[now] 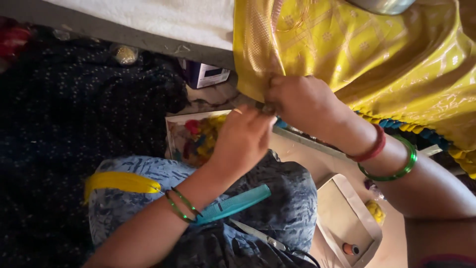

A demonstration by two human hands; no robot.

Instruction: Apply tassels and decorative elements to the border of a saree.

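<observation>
Nearest to us, over our lap in blue patterned cloth (pixel 277 198), lie a teal plastic comb (pixel 235 203), toothed and flat, and steel scissors (pixel 260 234) beside it. A bright yellow strip (pixel 121 181) rests on the knee to the left. To the right, on the pale floor (pixel 307 159), sits an open cardboard box (pixel 347 218) with a small orange spool (pixel 351 248) inside. Further out, a shallow white tray (pixel 173 130) holds a tangle of coloured threads, red, yellow and blue. Dark dotted fabric (pixel 74 124) spreads wide on the left.

Our left hand (pixel 243 139) and right hand (pixel 300 101), bangles on both wrists, meet at the hem of the yellow cloth (pixel 377 54), each pinching its edge with closed fingertips. That cloth is glossy, woven with a gold pattern, and hangs over a grey worktop edge (pixel 148 42) topped with white padding (pixel 163 17).
</observation>
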